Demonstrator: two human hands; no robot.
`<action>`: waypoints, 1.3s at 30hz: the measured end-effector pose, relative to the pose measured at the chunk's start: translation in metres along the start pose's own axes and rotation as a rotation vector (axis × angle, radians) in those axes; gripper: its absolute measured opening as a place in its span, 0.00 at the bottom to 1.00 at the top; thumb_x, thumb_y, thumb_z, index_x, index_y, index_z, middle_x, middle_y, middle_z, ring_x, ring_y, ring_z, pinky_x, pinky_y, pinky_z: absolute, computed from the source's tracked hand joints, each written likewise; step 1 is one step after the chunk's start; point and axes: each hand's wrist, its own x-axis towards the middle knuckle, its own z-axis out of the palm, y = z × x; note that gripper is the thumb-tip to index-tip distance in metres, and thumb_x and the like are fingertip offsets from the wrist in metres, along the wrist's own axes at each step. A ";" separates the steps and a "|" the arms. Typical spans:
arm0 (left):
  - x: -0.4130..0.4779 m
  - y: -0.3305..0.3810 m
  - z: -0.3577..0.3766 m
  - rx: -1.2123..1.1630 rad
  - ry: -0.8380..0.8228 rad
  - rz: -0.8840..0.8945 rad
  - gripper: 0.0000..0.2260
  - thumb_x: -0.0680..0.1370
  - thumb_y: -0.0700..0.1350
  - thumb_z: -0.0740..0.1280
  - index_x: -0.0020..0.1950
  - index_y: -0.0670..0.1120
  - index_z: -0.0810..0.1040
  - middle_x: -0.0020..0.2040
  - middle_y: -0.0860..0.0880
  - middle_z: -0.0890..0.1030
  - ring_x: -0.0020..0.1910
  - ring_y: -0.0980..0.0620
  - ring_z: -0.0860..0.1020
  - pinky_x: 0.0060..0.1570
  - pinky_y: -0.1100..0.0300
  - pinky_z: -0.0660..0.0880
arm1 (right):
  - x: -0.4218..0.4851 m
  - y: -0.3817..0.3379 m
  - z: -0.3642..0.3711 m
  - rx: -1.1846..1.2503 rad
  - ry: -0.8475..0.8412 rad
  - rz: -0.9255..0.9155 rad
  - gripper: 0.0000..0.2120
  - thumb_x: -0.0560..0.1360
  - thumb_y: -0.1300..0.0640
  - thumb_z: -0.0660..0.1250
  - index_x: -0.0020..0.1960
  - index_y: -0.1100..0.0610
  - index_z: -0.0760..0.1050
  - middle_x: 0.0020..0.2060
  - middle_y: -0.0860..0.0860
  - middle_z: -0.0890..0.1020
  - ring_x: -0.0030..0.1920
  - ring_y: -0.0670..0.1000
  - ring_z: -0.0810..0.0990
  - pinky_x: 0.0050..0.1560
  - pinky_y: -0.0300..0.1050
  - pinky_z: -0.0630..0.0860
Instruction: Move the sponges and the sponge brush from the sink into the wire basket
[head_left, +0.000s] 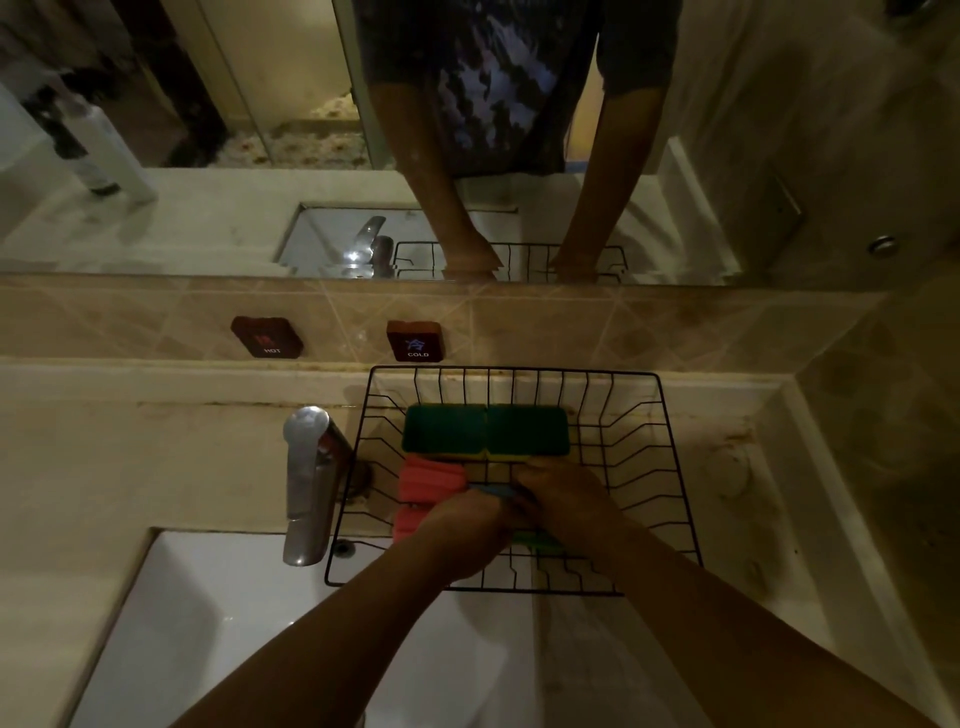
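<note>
1. Two hands are meeting inside the wire basket (519, 370), toward its near edge: the left hand (462, 527) is reaching in from the near left, the right hand (563, 499) from the near right.
2. Both hands are closing over a blue item (496, 491) lying between them. Their fingers are curling toward it, but in the dim light I cannot tell whether either hand is actually gripping it.
3. Two scrubbing sponges are lying side by side along the basket's far edge, the left green sponge (444, 428) touching the right green sponge (527, 428).
4. Along the basket's left edge, a pink sponge (431, 480) is lying just beside the left hand, with a second pink sponge (408, 522) nearer the near-left corner.
5. A green-and-yellow sponge (540, 540) is showing under the right wrist, near the basket's near edge.
6. On the counter (104, 467), the basket is sitting just right of the faucet (306, 483), its near edge overhanging the white sink (260, 623).
7. Behind the counter's far edge, a HOT tag (267, 338) and a COLD tag (414, 340) are hanging on the tiled wall below a mirror (208, 104).
</note>
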 end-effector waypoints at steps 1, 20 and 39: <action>0.000 0.000 0.001 0.010 0.007 0.016 0.10 0.83 0.44 0.60 0.60 0.43 0.78 0.54 0.44 0.82 0.49 0.49 0.80 0.47 0.63 0.74 | 0.000 0.000 -0.001 -0.002 -0.005 0.007 0.10 0.78 0.49 0.63 0.55 0.53 0.76 0.54 0.52 0.79 0.53 0.54 0.76 0.49 0.48 0.74; 0.005 -0.004 0.009 0.050 -0.006 -0.052 0.09 0.83 0.43 0.59 0.58 0.43 0.77 0.49 0.43 0.82 0.45 0.47 0.80 0.43 0.60 0.76 | -0.010 -0.001 -0.016 0.091 0.012 0.015 0.10 0.80 0.50 0.61 0.54 0.53 0.78 0.53 0.52 0.79 0.52 0.54 0.77 0.47 0.44 0.70; -0.048 0.001 -0.043 -0.185 0.122 -0.085 0.11 0.80 0.38 0.62 0.60 0.47 0.77 0.50 0.48 0.81 0.42 0.54 0.79 0.38 0.67 0.75 | -0.048 -0.048 -0.058 0.131 0.044 0.091 0.06 0.77 0.54 0.62 0.45 0.54 0.75 0.42 0.54 0.78 0.42 0.53 0.75 0.40 0.46 0.71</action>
